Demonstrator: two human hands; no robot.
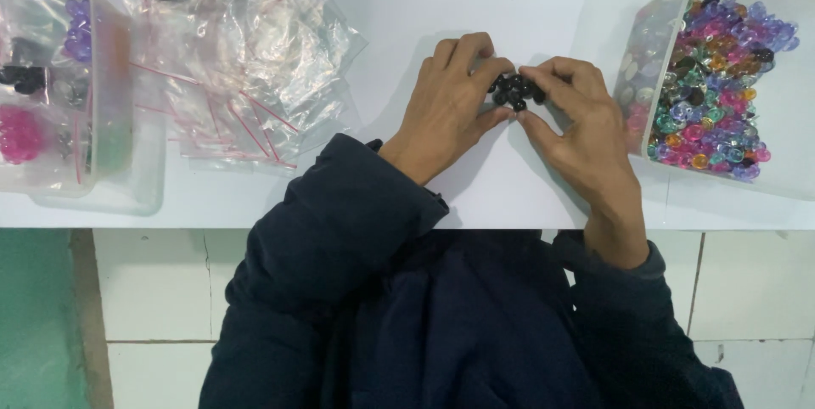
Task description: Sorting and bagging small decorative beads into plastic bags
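White worktop (pixel 475 1), tiled floor below. I see left hand (pixel 446 99) and right hand (pixel 577 120), each grip clamped on black bead cluster (pixel 514 91), left of bead tray (pixel 722 78). Risk: pinch slips, small beads scatter off edge.

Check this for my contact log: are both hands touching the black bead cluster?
Touching. The head view shows fingertips of the left hand and right hand pinched against the black bead cluster.

Both hands, left (pixel 450 99) and right (pixel 577 124), meet fingertip to fingertip, pinching closed.
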